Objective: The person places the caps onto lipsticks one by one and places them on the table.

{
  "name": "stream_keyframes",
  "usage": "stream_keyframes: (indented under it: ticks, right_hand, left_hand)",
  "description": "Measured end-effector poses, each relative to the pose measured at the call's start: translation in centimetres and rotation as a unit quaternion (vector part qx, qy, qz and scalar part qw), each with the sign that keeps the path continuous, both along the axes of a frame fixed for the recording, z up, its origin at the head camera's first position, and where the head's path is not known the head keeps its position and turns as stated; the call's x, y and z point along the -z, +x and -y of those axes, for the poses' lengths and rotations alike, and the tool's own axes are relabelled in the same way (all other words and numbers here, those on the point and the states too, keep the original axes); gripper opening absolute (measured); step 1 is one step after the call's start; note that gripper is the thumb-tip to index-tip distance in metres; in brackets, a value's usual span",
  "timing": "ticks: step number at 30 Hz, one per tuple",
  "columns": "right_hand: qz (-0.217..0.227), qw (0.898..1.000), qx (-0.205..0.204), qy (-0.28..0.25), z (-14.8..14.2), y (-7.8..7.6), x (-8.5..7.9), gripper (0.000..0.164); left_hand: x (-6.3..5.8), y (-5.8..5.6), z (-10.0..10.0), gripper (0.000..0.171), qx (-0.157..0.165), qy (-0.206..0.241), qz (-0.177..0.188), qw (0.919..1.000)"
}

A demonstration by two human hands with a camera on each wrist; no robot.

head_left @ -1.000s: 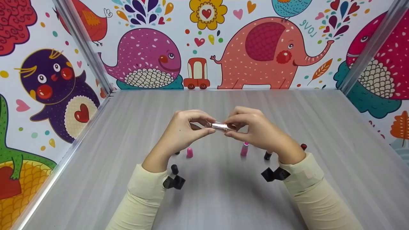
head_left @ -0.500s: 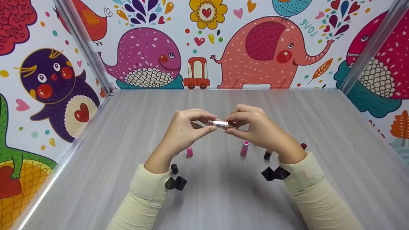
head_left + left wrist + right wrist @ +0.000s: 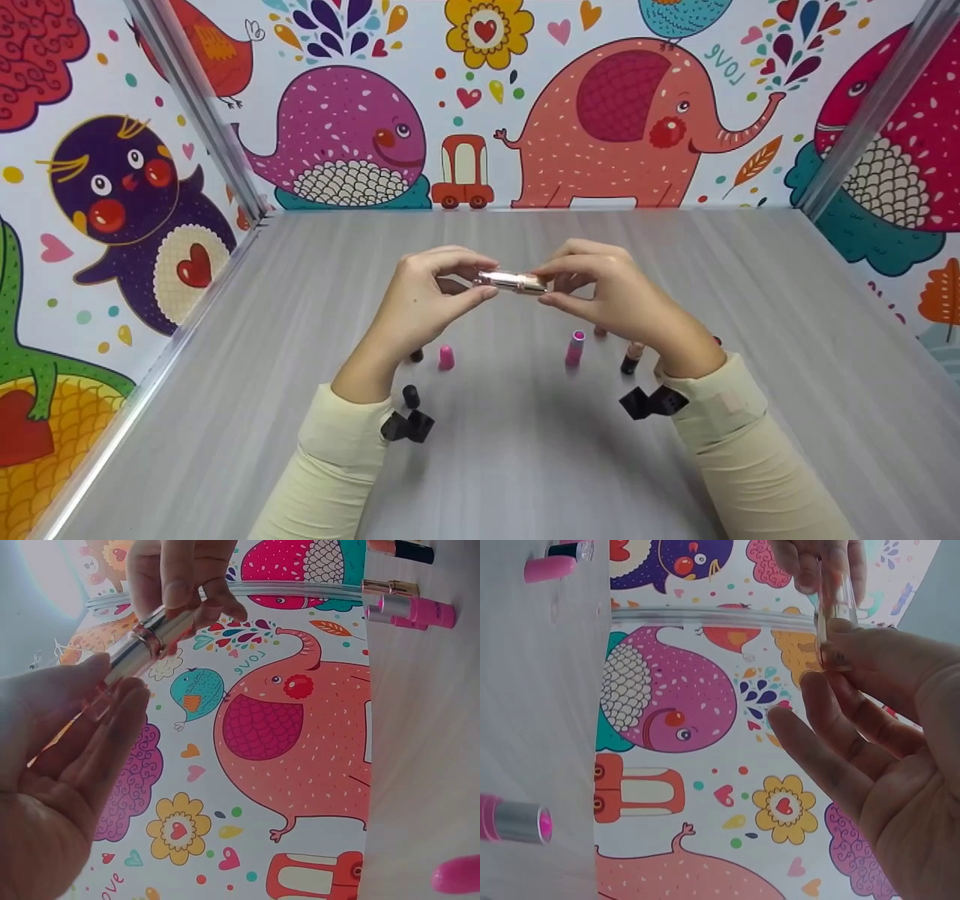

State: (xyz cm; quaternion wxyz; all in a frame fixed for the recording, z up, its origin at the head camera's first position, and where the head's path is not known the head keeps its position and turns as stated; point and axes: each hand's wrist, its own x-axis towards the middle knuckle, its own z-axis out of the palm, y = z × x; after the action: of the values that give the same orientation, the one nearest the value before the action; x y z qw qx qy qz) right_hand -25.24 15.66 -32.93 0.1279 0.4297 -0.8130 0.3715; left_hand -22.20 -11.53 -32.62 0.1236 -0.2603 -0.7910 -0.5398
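A shiny silver and rose-gold lipstick tube (image 3: 512, 281) with a clear end is held nearly level above the table, between both hands. My left hand (image 3: 435, 300) pinches its left end with thumb and fingertips; the clear part (image 3: 100, 699) lies in that grip in the left wrist view. On the opposite end, my right hand (image 3: 611, 296) pinches with thumb and forefinger, its other fingers loosely bent. An open pink lipstick (image 3: 575, 349) stands below the right hand, beside a black and beige lipstick (image 3: 632, 358). A pink cap (image 3: 446, 358) stands below the left hand.
A black cap (image 3: 410, 396) and a dark piece (image 3: 416, 355), partly hidden by the left wrist, are on the grey table (image 3: 510, 465). A brownish piece (image 3: 600, 330) shows under the right hand. Patterned panels (image 3: 465, 97) enclose the back and sides.
Both hands have risen slightly and moved a little apart. More of the metallic tube shows between them, as my right fingers now sit nearer its right end.
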Motion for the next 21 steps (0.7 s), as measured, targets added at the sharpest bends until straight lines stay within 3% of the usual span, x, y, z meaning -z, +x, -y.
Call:
stream_keyframes:
  ticks: [13, 21]
  right_hand:
    - [-0.006, 0.996, 0.078, 0.043, -1.8, -0.9, -0.1, 0.034]
    - [0.083, 0.979, 0.12, 0.145, -3.2, -1.4, 0.1, 0.057]
  left_hand:
    - [-0.3, -0.4, 1.4, 0.025, -0.042, 0.004, 0.008, 0.9991]
    - [-0.1, -1.0, 2.4, 0.025, -0.073, -0.021, -0.003, 0.9971]
